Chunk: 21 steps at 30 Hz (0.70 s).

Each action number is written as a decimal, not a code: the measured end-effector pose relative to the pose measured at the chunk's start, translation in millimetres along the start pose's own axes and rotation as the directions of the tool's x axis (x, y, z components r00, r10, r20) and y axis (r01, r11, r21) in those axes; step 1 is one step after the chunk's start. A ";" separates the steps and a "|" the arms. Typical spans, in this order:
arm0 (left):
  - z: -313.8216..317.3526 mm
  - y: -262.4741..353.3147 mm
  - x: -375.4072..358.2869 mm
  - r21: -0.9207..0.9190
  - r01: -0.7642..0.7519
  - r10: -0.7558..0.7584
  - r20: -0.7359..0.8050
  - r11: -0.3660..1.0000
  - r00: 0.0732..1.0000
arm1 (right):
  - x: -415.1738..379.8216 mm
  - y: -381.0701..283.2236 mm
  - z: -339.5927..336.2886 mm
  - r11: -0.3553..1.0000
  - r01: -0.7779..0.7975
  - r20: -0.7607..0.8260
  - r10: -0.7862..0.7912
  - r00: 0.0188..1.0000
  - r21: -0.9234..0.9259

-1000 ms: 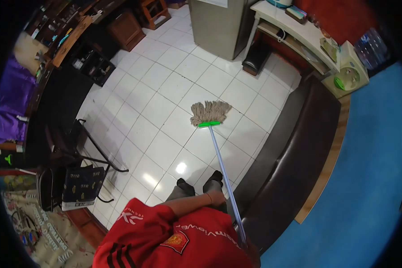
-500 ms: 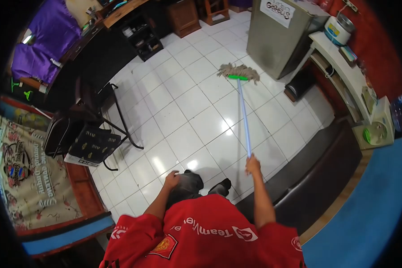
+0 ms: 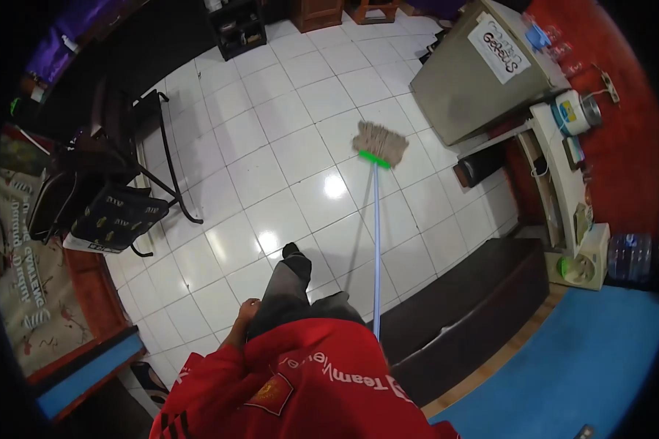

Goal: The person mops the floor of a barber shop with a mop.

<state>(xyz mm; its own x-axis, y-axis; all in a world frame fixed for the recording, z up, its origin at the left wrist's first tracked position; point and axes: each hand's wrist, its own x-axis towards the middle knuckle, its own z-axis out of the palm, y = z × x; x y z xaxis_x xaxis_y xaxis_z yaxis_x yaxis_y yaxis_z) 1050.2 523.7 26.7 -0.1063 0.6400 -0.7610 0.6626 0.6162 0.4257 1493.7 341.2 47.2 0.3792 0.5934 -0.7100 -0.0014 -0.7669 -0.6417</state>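
A mop lies out ahead on the white tiles, its grey-brown string head (image 3: 381, 143) spread flat below the fridge's left side. A green clamp (image 3: 373, 159) joins the strings to a pale blue handle (image 3: 377, 249). The handle runs back toward my body, and its near end disappears behind my red shirt. My right hand is out of sight, so its grip on the handle does not show. Beside my dark trouser leg hangs my left hand (image 3: 250, 309), loosely open, with nothing visible in it.
A dark padded bench (image 3: 461, 314) stands close on my right, beside a blue surface (image 3: 549, 358). Ahead right are a grey fridge (image 3: 483, 80) and a white shelf (image 3: 556, 175). Black-framed chairs (image 3: 117, 175) stand on the left. Light reflects off the tiled floor (image 3: 285, 168).
The mop head has come nearer and slightly left, its strings now pointing away. My right hand has dropped out of view. My left hand has drawn back, and one leg has stepped forward.
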 end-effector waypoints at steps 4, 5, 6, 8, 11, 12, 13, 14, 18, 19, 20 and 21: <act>-22.5 28.2 27.2 0.008 0.080 -0.080 0.034 0.997 0.996 | -8.1 -28.3 1.2 0.987 0.027 -0.049 -0.036 0.998 -0.160; -25.4 35.2 37.6 -0.010 -0.004 0.004 0.015 1.000 1.000 | -9.2 -39.0 0.3 0.979 0.035 -0.056 -0.047 0.997 -0.201; -29.8 39.0 44.6 -0.022 -0.084 0.084 -0.006 0.996 0.996 | -12.7 -47.1 0.9 0.971 0.037 -0.060 -0.053 0.997 -0.238; -42.3 63.4 59.2 -0.054 -0.053 0.054 0.017 0.997 0.998 | -26.3 -64.5 19.2 0.957 0.015 -0.070 -0.037 0.997 -0.288; -53.5 90.9 71.5 -0.122 -0.012 0.017 0.042 0.993 0.999 | -36.1 -92.8 32.7 0.928 0.008 -0.066 -0.035 0.997 -0.372; -56.6 101.8 76.6 -0.151 -0.006 0.014 0.049 0.988 0.999 | -30.8 -107.5 34.7 0.916 0.017 -0.060 -0.045 0.997 -0.401; -64.0 113.9 76.5 -0.233 0.019 -0.006 0.055 0.972 0.998 | -18.7 -124.8 36.6 0.903 0.038 -0.051 -0.066 0.997 -0.428; -72.1 124.2 82.6 -0.226 0.009 0.000 0.038 0.974 0.999 | -4.5 -142.7 40.9 0.892 0.062 -0.042 -0.090 0.995 -0.448; -114.7 171.1 109.2 -0.204 -0.043 0.067 0.115 0.978 0.991 | 150.4 -221.6 72.1 0.881 -0.156 -0.021 0.164 0.986 -0.446; -130.5 207.0 100.0 -0.232 0.032 0.000 0.139 0.972 0.990 | 205.5 -216.7 78.4 0.878 -0.003 -0.036 -0.017 0.999 -0.478; -142.5 248.7 89.6 -0.261 0.107 -0.065 0.164 0.959 0.984 | 246.8 -244.1 84.2 0.868 0.023 -0.063 -0.062 0.996 -0.496; -146.8 269.1 90.9 -0.239 0.103 -0.067 0.152 0.966 0.986 | 247.8 -329.0 81.5 0.905 0.074 -0.022 -0.091 0.996 -0.419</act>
<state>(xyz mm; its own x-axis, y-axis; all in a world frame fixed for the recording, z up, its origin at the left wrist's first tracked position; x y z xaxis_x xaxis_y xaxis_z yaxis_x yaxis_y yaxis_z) 1110.1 815.1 143.9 -0.0362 0.5198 -0.8535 0.4515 0.7705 0.4501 1512.8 760.5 58.7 0.3981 0.6555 -0.6417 0.4148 -0.7526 -0.5114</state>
